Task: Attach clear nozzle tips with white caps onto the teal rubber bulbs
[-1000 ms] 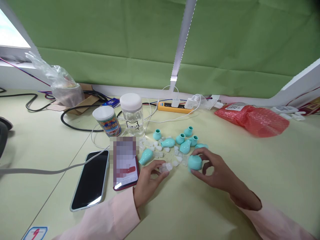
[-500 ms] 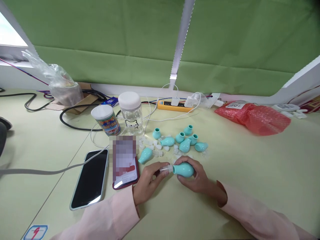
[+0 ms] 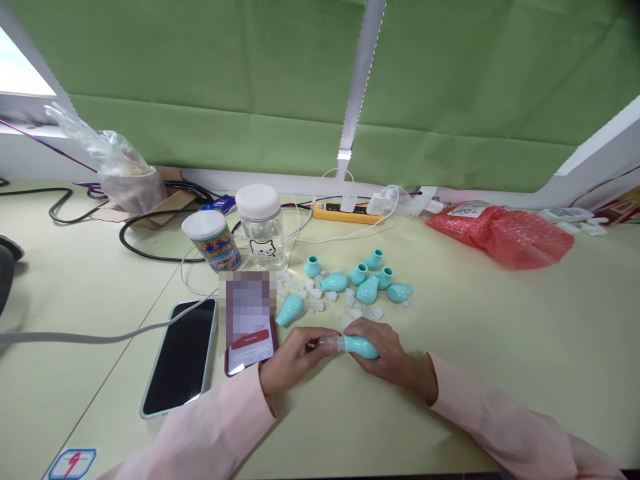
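My right hand (image 3: pixel 383 350) is wrapped round a teal rubber squeeze bulb (image 3: pixel 361 346), its rounded end toward the right. Pinched between the thumb and fingers of my left hand (image 3: pixel 295 359) is a clear plastic tube piece (image 3: pixel 331 343). That piece meets the open neck of the bulb; how deep it sits inside cannot be made out. Just beyond my hands lie several more teal bulbs, among them one on its side (image 3: pixel 290 311) and one standing with its mouth up (image 3: pixel 312 267). Small clear and whitish plastic parts (image 3: pixel 316 293) are scattered among them.
Left of my hands are a black-screened phone (image 3: pixel 180 360) and a red-cased phone (image 3: pixel 250 353). Behind stand a printed tub (image 3: pixel 215 247) and a clear bottle (image 3: pixel 263 233). An orange power strip (image 3: pixel 347 213) with white cables and a red bubble-wrap package (image 3: pixel 500 233) lie farther back.
My right hand has moved slightly left and closed further over the bulb. The bulb now sits against the clear tube piece, with less of the bulb showing.
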### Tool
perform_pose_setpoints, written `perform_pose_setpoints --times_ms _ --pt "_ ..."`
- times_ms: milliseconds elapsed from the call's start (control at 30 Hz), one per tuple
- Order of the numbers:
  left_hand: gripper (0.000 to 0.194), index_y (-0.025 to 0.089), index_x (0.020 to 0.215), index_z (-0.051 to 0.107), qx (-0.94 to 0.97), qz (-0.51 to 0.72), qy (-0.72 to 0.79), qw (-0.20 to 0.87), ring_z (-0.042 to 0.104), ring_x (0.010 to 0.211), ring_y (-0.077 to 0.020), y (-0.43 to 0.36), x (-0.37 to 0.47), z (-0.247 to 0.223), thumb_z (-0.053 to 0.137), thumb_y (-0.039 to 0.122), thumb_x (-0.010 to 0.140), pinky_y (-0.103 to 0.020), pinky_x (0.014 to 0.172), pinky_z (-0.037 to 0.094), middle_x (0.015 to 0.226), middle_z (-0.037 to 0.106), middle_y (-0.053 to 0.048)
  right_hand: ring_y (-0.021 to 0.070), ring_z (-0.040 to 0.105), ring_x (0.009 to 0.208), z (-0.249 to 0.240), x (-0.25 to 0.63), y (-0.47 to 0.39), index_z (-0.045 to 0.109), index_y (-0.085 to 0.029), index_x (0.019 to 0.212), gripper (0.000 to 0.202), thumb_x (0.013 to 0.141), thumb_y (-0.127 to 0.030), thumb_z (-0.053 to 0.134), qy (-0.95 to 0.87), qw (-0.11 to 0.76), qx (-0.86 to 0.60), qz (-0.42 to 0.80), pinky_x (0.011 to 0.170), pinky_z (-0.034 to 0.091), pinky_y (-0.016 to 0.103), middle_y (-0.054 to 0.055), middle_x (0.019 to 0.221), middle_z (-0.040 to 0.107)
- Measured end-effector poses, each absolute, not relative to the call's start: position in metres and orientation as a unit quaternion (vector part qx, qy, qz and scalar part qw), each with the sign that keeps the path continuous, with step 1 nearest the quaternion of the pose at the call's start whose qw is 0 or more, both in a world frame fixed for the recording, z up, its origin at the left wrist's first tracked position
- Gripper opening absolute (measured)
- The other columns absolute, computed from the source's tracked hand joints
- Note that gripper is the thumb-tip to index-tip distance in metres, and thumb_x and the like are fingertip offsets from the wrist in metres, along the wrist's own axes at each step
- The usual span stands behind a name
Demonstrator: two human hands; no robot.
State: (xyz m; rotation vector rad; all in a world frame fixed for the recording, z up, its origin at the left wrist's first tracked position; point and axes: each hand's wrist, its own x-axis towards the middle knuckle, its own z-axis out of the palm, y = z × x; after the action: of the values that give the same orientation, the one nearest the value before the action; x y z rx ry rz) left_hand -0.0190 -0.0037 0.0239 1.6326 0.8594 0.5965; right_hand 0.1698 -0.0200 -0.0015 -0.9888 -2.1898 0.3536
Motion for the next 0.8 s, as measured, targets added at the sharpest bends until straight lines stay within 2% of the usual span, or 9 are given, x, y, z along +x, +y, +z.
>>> perform_pose_setpoints --times_ms 100,233,367,533,600,667,733,800 --pt "0.028 0.013 0.095 0.063 0.702 0.259 0.36 0.557 0.048 0.052 -0.0109 -0.006 -0.019 0.025 0.048 0.031 0.079 -0.02 0.046 0.038 0.064 0.06 -0.002 0.0141 0.056 0.065 0.0 0.166 -0.023 0.047 -0.022 0.087 0.02 0.069 -0.012 0.046 -0.824 0.366 -0.407 0.146 0.057 0.042 0.025 0.002 0.074 0.059" --pt "0.029 0.015 0.097 0.061 0.751 0.27 0.37 0.475 0.053 0.063 -0.0146 -0.011 -0.019 0.025 0.045 0.033 0.081 -0.023 0.057 0.042 0.074 0.062 -0.005 0.0126 0.053 0.058 0.007 0.158 -0.023 0.049 -0.02 0.076 0.018 0.06 -0.015 0.054 -0.753 0.404 -0.458 0.247 0.055 0.042 0.023 0.0 0.067 0.057" --pt "0.029 0.014 0.101 0.058 0.823 0.232 0.375 0.357 0.054 0.066 -0.017 -0.013 -0.021 0.02 0.041 0.03 0.083 -0.026 0.061 0.042 0.076 0.06 -0.007 0.0096 0.045 0.051 0.012 0.155 -0.018 0.05 -0.017 0.068 0.01 0.059 -0.016 0.056 -0.726 0.325 -0.483 0.367 0.047 0.036 0.02 -0.003 0.057 0.05" --pt "0.031 0.016 0.11 0.052 0.873 0.203 0.332 0.293 0.054 0.07 -0.018 -0.01 -0.026 0.02 0.039 0.027 0.084 -0.026 0.063 0.042 0.078 0.058 -0.008 0.0067 0.039 0.049 0.016 0.158 -0.011 0.049 -0.016 0.062 0.015 0.052 -0.014 0.061 -0.668 0.228 -0.5 0.501 0.041 0.03 0.017 -0.006 0.053 0.041" --pt "0.03 0.018 0.109 0.054 0.871 0.215 0.319 0.304 0.054 0.068 -0.0166 -0.008 -0.028 0.023 0.041 0.027 0.083 -0.025 0.061 0.041 0.077 0.058 -0.007 0.0052 0.037 0.043 0.017 0.157 -0.011 0.049 -0.017 0.069 0.025 0.05 -0.015 0.064 -0.595 0.196 -0.529 0.572 0.036 0.028 0.016 -0.008 0.051 0.04" --pt "0.026 0.018 0.1 0.059 0.839 0.254 0.329 0.351 0.05 0.057 -0.0127 -0.007 -0.029 0.028 0.047 0.029 0.08 -0.023 0.055 0.04 0.068 0.058 -0.004 0.0038 0.034 0.038 0.017 0.154 -0.013 0.047 -0.018 0.078 0.033 0.051 -0.017 0.067 -0.516 0.181 -0.522 0.655 0.032 0.024 0.015 -0.009 0.049 0.04" --pt "0.025 0.015 0.093 0.06 0.77 0.325 0.364 0.412 0.043 0.048 -0.0094 -0.008 -0.029 0.031 0.057 0.032 0.074 -0.021 0.049 0.038 0.059 0.054 0.0 0.0033 0.034 0.038 0.017 0.148 -0.019 0.046 -0.018 0.081 0.033 0.056 -0.021 0.066 -0.472 0.211 -0.458 0.723 0.032 0.025 0.014 -0.008 0.051 0.041" --pt "0.028 0.014 0.088 0.059 0.694 0.388 0.391 0.464 0.042 0.048 -0.0087 -0.01 -0.028 0.033 0.063 0.033 0.068 -0.021 0.049 0.039 0.058 0.051 0.001 0.0043 0.038 0.042 0.018 0.141 -0.027 0.045 -0.017 0.083 0.03 0.062 -0.026 0.064 -0.467 0.267 -0.379 0.753 0.033 0.031 0.015 -0.006 0.057 0.043"
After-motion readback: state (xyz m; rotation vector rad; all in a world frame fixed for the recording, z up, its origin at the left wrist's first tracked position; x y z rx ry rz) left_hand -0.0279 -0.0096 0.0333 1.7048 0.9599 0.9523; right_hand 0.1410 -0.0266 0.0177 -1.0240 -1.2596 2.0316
